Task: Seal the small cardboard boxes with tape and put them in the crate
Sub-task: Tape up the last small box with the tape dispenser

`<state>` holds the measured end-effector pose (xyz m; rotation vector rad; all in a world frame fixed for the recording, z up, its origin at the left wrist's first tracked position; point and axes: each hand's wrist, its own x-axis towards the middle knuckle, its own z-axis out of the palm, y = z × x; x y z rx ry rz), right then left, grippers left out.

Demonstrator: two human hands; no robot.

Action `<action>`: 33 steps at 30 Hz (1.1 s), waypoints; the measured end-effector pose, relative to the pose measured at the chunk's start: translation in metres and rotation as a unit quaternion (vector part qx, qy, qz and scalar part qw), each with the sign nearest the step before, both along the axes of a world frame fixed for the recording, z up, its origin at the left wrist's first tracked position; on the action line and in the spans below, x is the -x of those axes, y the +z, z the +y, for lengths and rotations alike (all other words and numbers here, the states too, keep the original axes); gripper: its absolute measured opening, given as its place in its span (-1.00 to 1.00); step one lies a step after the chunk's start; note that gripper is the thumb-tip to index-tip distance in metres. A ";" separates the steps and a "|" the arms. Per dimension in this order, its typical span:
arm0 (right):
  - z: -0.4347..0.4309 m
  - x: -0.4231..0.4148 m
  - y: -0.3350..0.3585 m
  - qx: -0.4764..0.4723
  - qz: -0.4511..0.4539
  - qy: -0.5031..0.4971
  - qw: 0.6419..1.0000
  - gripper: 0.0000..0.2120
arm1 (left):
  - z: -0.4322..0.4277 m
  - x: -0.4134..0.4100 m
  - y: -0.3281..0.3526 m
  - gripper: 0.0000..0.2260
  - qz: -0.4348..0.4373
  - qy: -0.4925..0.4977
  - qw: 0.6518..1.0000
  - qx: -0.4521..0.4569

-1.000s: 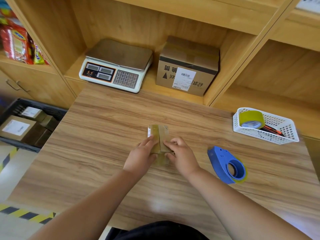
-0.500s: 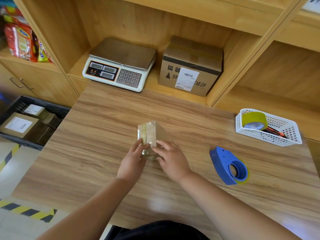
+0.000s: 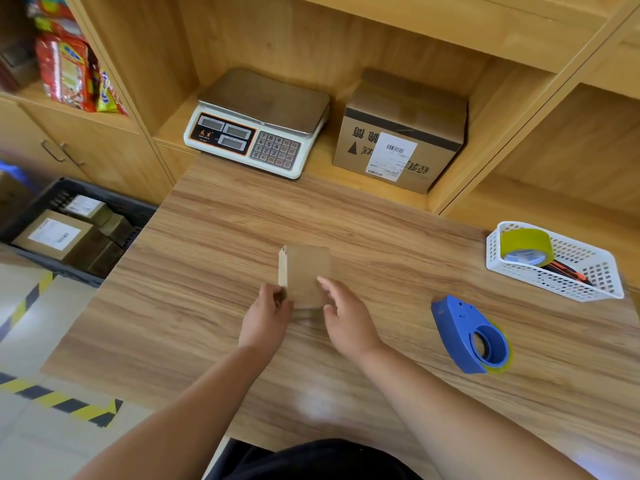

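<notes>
A small brown cardboard box (image 3: 306, 273) lies in the middle of the wooden table (image 3: 207, 271), a plain face up and a taped side facing left. My left hand (image 3: 265, 318) holds its near left corner with curled fingers. My right hand (image 3: 346, 315) rests straight fingers on its near right part. A blue tape dispenser (image 3: 469, 334) lies on the table to the right, untouched. The dark crate (image 3: 135, 211) stands on the floor at the left and holds several labelled boxes (image 3: 52, 235).
A white basket (image 3: 595, 275) with a yellow tape roll (image 3: 526, 247) sits at the right edge. On the shelf behind are a weighing scale (image 3: 258, 123) and a larger labelled carton (image 3: 398, 133). Snack packets (image 3: 69, 74) fill the far left shelf.
The small box has been rolled over leftward: its taped top now faces left and a plain face is up. Both hands shifted slightly left with it.
</notes>
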<state>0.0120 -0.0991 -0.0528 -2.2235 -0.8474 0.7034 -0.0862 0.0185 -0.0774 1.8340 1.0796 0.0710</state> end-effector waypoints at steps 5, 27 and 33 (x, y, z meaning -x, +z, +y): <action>-0.015 -0.019 -0.005 0.073 -0.102 -0.048 0.991 -0.51 | -0.004 0.002 -0.010 -0.84 -0.005 -0.016 0.999 0.044; -0.004 -0.030 -0.015 0.150 0.009 -0.211 0.966 -0.73 | -0.016 -0.026 -0.019 -0.88 -0.040 -0.013 0.996 0.075; -0.009 -0.036 -0.013 0.142 0.010 -0.195 0.970 -0.70 | -0.016 -0.026 -0.019 -0.86 -0.047 -0.008 0.995 0.084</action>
